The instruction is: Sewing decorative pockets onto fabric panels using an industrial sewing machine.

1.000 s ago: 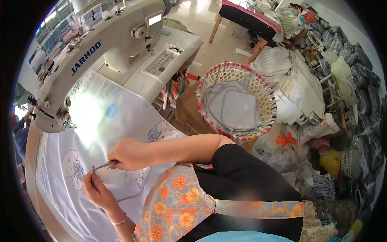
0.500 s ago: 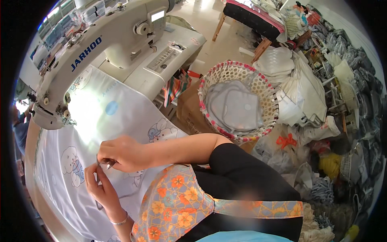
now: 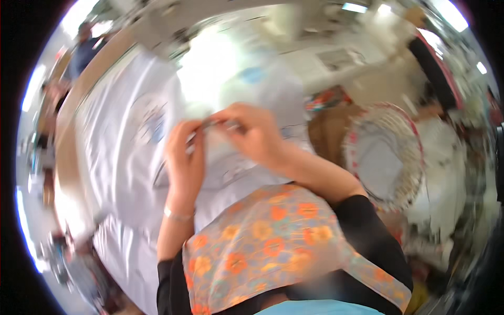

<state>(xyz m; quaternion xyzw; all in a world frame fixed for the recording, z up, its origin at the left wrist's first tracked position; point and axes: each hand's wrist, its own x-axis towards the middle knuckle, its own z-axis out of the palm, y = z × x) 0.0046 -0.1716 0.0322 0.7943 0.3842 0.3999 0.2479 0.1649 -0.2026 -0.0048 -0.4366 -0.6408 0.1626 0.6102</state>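
Grey strip (image 3: 209, 124), thin and blurred, spans the short gap between the two hands, above the white cloth (image 3: 118, 121) spread over the counter (image 3: 71, 131). The left hand (image 3: 186, 155) pinches one part of it between thumb and fingers; the right hand (image 3: 253, 132) grips it just beside, fingers curled, with a small dark thing under them too blurred to identify. A bracelet (image 3: 177, 214) circles the left wrist. The cloth bears printed figures and a blue spot, and a strong glare whitens it beyond the hands. A flowered apron (image 3: 273, 231) covers the person's front. To the right, a round woven basket (image 3: 415, 181) with a red-and-white rim holds grey pieces (image 3: 379, 160).
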